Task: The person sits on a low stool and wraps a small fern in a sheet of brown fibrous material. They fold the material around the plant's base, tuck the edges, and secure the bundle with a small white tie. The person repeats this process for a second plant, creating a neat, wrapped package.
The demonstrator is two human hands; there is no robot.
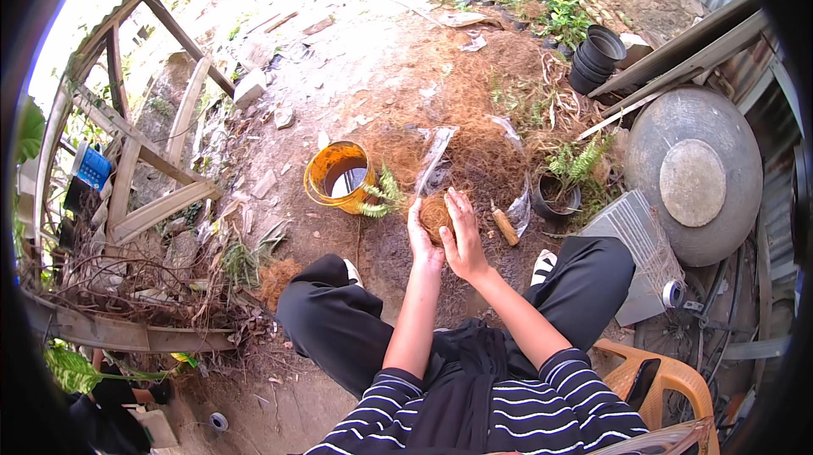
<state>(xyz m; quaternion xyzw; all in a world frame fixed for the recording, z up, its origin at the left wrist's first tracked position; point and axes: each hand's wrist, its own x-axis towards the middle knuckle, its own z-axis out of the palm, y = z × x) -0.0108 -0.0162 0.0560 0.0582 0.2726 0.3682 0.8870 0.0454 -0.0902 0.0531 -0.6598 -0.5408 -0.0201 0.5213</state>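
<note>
Between my two palms rests a rounded ball of brown coir fibre. My left hand cups its left side and underside, and my right hand presses flat along its right side. A green fern frond reaches out leftward from beside the ball; where it is rooted is hidden. Just past the fingertips lies a strip of clear plastic over dark soil. To the right of my right hand, a tool with a wooden handle lies on the ground.
A yellow bucket holding dark liquid stands front left. Loose coir spreads ahead. At right are a potted fern, a large grey jar and a thread spool. An orange plastic chair is behind right; wooden framing stands left.
</note>
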